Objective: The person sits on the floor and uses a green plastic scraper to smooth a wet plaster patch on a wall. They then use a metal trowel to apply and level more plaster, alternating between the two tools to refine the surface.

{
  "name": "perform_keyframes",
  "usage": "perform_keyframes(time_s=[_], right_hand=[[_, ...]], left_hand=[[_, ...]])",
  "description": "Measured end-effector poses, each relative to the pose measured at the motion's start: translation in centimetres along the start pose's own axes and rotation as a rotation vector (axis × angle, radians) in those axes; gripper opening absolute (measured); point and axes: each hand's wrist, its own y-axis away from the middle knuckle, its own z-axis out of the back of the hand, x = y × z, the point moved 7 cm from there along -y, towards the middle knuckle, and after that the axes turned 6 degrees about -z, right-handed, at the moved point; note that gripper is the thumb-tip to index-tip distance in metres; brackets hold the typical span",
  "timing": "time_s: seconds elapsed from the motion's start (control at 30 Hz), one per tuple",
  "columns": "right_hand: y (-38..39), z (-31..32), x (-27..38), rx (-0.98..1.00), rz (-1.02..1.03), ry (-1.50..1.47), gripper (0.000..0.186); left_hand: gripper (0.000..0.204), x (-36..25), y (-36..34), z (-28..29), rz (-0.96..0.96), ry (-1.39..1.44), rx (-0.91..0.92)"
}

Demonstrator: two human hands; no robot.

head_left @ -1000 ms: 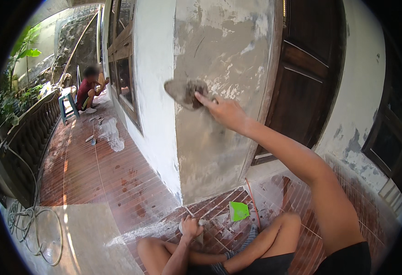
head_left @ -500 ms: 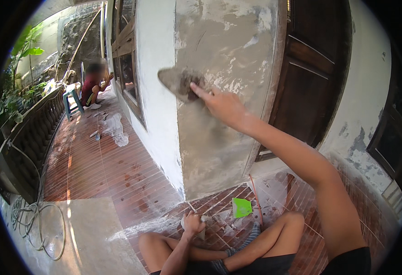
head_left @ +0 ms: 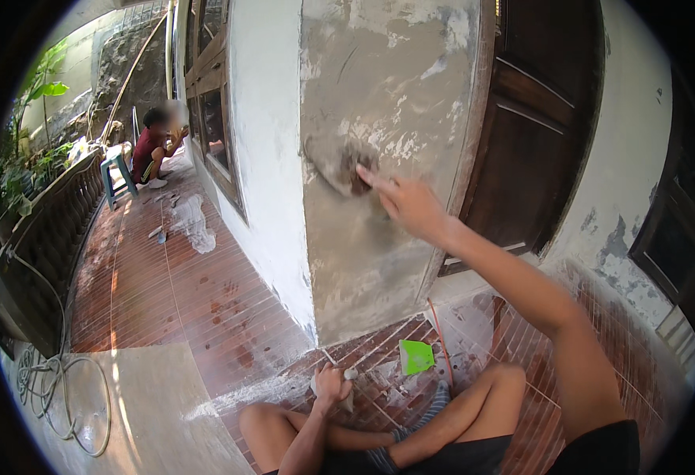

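With its fingers wrapped round the handle, my right hand (head_left: 412,207) presses a mortar-smeared trowel (head_left: 328,162) against the wall. The blade lies nearly flat on the grey plastered face (head_left: 379,277), close to its left corner edge; the grip is mostly hidden by my fingers. Low down, above my crossed legs, my left hand (head_left: 332,385) is closed round something I cannot make out. A pale knob (head_left: 351,374) and a thin light rod show beside its fingers. A bright green plastic scraper (head_left: 417,357) lies on the floor to the right of that hand.
A dark wooden door (head_left: 522,142) borders the plastered face. An orange cord (head_left: 441,336) runs by the green scraper. At far left, a person (head_left: 153,146) squats near a stool (head_left: 118,178). A coiled hose (head_left: 66,404) lies by the balustrade (head_left: 55,237). Plaster residue marks the tiles.
My right hand has slid the trowel right and slightly down across the wall, from overlapping the corner edge onto the grey face. My left hand has stayed in place.
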Motion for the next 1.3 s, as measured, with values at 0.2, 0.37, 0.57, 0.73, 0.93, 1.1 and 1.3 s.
perform_keyframes(time_s=[0.2, 0.37, 0.57, 0.73, 0.93, 1.1, 1.3], right_hand=[[21.1, -12.3, 0.6, 0.585, -0.795, -0.895, 0.054], [39.3, -20.5, 8.3, 0.672, -1.721, -1.824, 0.014], [41.1, -22.2, 9.7, 0.922, -1.672, -2.029, 0.017], [39.5, -22.6, 10.2, 0.974, -1.661, -2.042, 0.013], [40.1, -23.0, 10.4, 1.107, -1.544, -2.155, 0.025], [39.4, -19.1, 9.4, 1.117, -1.464, -2.477, 0.045], [25.6, -9.1, 5.5, 0.625, -0.989, -2.440, 0.035]], left_hand=[[0.033, 1.4, 0.2, 0.8, 0.000, 0.109, -0.092], [0.026, 1.3, 0.7, 1.0, -0.011, 0.048, -0.200], [0.017, 0.2, 0.2, 1.6, -0.104, 0.067, -0.151], [0.019, -0.3, -0.1, 2.3, -0.103, 0.086, -0.116], [0.023, 0.5, -0.2, 2.5, -0.105, 0.163, -0.077], [0.027, 0.1, -0.5, 1.5, 0.004, 0.059, -0.037], [0.035, -0.9, -0.6, 0.3, 0.008, -0.037, 0.039]])
